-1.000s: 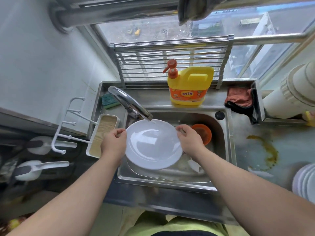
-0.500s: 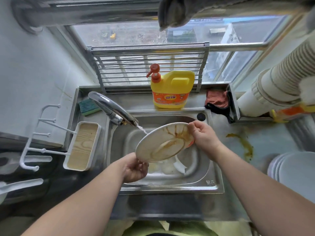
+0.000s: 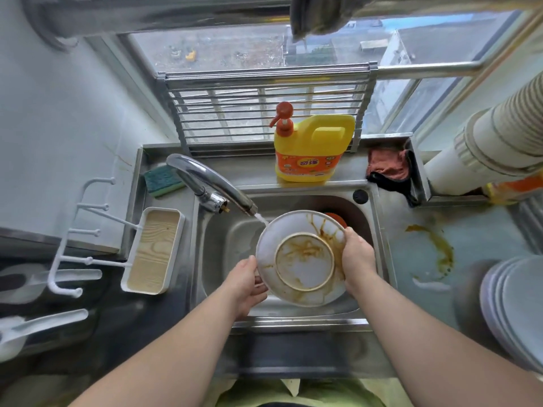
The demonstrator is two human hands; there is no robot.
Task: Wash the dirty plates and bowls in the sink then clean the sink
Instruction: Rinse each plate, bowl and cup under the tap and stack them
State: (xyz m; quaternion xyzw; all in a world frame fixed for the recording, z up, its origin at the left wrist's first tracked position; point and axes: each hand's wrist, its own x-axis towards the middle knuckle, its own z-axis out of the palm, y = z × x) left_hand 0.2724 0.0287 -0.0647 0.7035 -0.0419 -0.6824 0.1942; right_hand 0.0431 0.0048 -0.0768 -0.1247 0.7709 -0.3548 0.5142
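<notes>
Yellow detergent jug [image 3: 313,148], orange label, white characters, possibly Chinese, too blurred to read

White plate [image 3: 302,261], brown-stained underside up, tilted over steel sink [image 3: 223,245].

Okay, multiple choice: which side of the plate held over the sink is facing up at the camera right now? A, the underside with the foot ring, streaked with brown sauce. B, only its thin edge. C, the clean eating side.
A: the plate shows its raised foot ring and brown streaks, gripped at opposite rims by the left hand and right hand.
</notes>
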